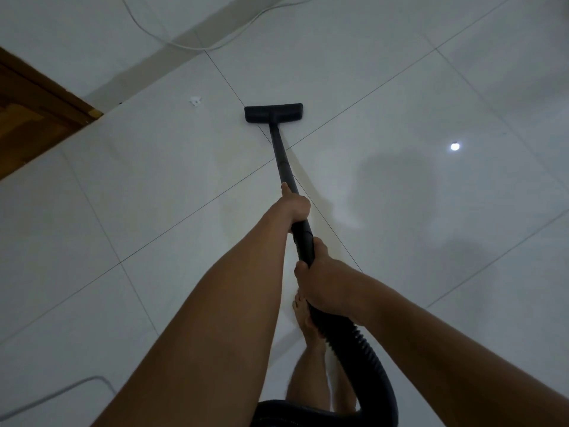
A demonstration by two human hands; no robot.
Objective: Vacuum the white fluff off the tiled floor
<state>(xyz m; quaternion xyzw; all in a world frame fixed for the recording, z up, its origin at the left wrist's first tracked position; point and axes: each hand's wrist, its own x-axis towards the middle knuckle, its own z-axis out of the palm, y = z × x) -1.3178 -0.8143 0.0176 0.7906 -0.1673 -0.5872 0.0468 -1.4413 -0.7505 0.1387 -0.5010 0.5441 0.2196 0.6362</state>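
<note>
Wooden door (30, 112) far left. White fluff (195, 101) on tiled floor (154, 180), near left of vacuum head (273, 113), apart. Left hand (297, 208) wrapped round black wand (278, 149); right hand (323, 282) gripping it nearer body, by ribbed hose (363, 346).

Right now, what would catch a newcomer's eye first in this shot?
The black vacuum head sits on the pale tiles mid-frame, its wand gripped by the left hand further along and the right hand by the hose. A bit of white fluff lies apart from the head, to its left. A bright light spot glints on the tiles at right.
</note>
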